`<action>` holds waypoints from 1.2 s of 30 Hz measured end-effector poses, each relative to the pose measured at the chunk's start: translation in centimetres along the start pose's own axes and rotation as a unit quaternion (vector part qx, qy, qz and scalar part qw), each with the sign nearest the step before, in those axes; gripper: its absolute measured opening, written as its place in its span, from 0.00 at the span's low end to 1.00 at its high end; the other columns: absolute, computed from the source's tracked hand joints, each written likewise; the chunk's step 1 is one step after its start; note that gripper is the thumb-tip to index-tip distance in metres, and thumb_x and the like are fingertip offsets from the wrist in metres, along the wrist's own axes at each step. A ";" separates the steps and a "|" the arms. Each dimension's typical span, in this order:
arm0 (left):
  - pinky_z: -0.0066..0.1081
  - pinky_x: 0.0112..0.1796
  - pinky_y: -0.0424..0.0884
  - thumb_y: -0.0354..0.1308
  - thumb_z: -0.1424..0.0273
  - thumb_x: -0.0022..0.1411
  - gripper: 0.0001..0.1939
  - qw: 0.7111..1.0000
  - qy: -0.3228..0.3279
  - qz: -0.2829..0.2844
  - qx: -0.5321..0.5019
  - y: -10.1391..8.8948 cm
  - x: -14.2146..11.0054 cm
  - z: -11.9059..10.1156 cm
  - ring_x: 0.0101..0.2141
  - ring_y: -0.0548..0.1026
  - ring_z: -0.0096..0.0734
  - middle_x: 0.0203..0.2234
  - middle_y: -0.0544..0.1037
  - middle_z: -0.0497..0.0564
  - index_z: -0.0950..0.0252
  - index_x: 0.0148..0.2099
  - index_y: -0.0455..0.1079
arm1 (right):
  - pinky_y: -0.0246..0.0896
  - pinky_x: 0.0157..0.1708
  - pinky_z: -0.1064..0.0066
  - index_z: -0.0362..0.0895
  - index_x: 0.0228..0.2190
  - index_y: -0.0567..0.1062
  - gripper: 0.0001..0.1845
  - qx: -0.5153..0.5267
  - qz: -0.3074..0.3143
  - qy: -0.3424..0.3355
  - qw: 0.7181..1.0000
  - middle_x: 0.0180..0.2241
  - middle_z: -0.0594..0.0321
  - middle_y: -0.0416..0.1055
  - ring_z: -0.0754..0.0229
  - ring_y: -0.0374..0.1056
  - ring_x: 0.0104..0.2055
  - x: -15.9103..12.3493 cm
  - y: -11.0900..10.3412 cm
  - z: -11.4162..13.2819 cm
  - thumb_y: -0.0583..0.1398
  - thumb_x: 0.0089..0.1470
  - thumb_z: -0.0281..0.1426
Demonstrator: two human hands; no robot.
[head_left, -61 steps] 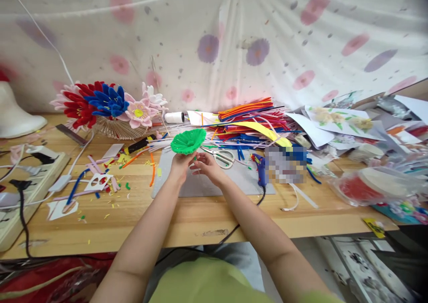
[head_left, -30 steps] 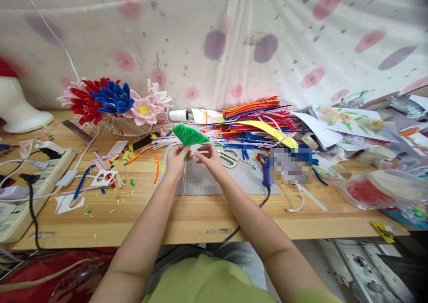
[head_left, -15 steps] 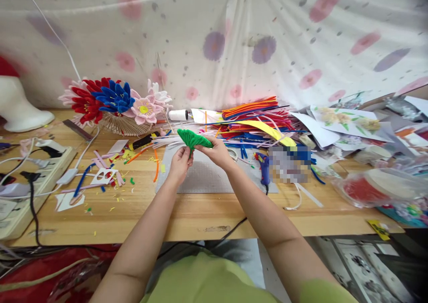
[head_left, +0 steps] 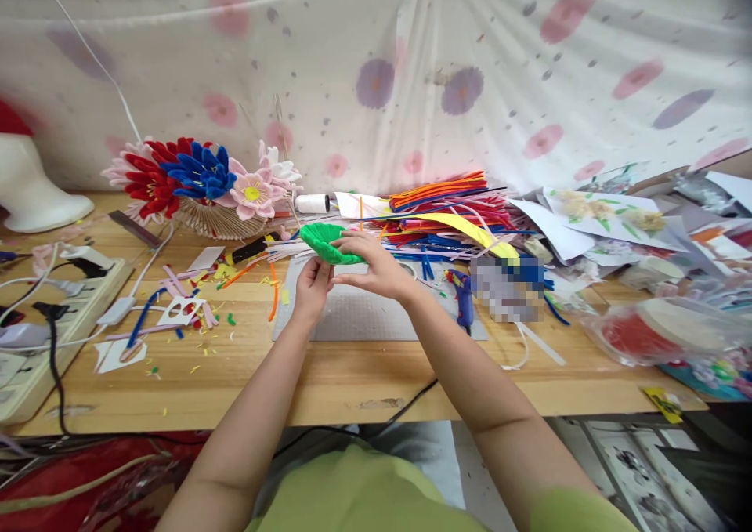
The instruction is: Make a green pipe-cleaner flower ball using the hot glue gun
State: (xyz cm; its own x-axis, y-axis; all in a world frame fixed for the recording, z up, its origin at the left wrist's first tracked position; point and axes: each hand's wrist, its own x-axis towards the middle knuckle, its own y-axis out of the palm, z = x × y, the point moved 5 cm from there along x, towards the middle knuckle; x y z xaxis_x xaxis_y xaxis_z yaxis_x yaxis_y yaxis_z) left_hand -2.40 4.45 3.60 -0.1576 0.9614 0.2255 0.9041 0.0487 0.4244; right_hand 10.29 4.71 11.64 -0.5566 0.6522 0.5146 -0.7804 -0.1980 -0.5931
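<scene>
A green, ribbed, cup-shaped leaf of chenille stems (head_left: pixel 320 240) is held above the grey mat (head_left: pixel 376 313). My left hand (head_left: pixel 314 285) pinches it from below at its base, the fingers closed. On its right side, my right hand (head_left: pixel 373 266) has its fingers bent over the rim and the thumb stretched beneath, partly covering the leaf. The exact grip points are hidden by the fingers. A blue glue gun (head_left: pixel 464 301) lies on the mat's right edge.
Chenille stems in several colours (head_left: pixel 440 195) are heaped behind the mat. Chenille flowers (head_left: pixel 203 171) stand at back left. A power strip (head_left: pixel 88 313) and cables lie left, with scraps (head_left: pixel 205 328) on the wood. Papers (head_left: pixel 564 226) and a bagged roll (head_left: pixel 652 332) crowd the right.
The green leaf has tipped and turned from a folded fan shape to an open cup facing upward. My right hand has moved left and spread its fingers over the rim.
</scene>
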 end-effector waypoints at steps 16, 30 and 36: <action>0.25 0.20 0.51 0.56 0.52 0.52 0.21 0.978 0.008 0.105 0.179 -1.6 -0.6 -0.3 0.18 0.54 0.19 0.15 0.59 0.42 0.65 0.24 0.60 | 0.38 0.60 0.50 0.52 0.60 0.53 0.36 -0.051 0.145 -0.009 0.988 0.63 0.56 0.47 0.50 0.42 0.65 1.6 2.0 1.2 0.51 0.53 0.51; 0.24 0.22 0.53 0.62 0.55 0.46 0.18 0.989 -0.012 0.065 0.133 -2.2 -1.0 0.0 0.20 0.55 0.20 0.18 0.62 0.43 0.66 0.27 0.66 | 0.42 0.59 0.50 0.51 0.59 0.54 0.37 -0.068 0.113 -0.023 0.991 0.61 0.54 0.49 0.48 0.46 0.63 1.1 2.7 1.7 0.52 0.52 0.52; 0.23 0.19 0.49 0.61 0.55 0.48 0.19 0.991 -0.027 0.094 0.091 -1.6 -0.6 -0.5 0.17 0.53 0.17 0.14 0.59 0.42 0.66 0.25 0.63 | 0.40 0.60 0.52 0.50 0.57 0.59 0.39 0.018 0.101 0.000 0.995 0.60 0.55 0.52 0.49 0.46 0.63 1.6 2.2 1.2 0.53 0.48 0.55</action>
State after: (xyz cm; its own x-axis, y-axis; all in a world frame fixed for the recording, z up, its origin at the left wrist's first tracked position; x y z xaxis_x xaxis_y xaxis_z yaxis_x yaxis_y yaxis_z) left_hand -4.00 3.63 3.23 0.0383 0.9710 0.2361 0.9729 -0.0901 0.2131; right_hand 7.37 4.42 11.95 -0.7033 0.5969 0.3862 -0.6619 -0.3516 -0.6620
